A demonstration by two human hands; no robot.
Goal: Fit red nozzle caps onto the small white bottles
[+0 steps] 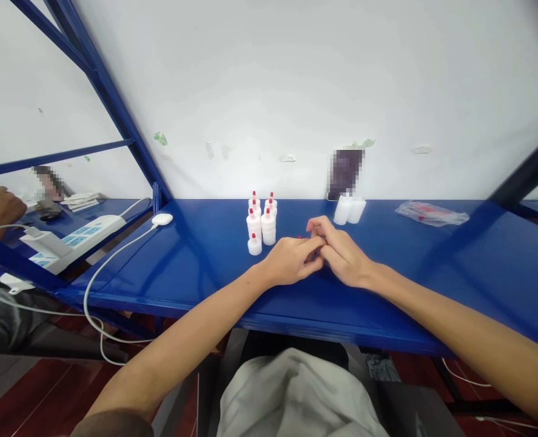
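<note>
My left hand (291, 261) and my right hand (345, 258) meet over the blue table, fingers bent and fingertips touching. Whatever they pinch between them is hidden by the fingers. A small red tip (299, 237) shows just behind my left hand. To the left of the hands, several white squeeze bottles (269, 230) with red-tipped caps stand upright in two rows. At the near end of the left row is a short white piece with a red tip (255, 246). Beyond my right hand, white bottles without red tips (349, 210) stand close together.
A clear plastic bag (432, 213) with red pieces lies at the right. Against the wall leans a blurred dark phone-like object (345, 175). A white puck-shaped device (162, 220) with a cable sits at the left, near a power strip (82, 237). Another person's hand (0, 208) is far left.
</note>
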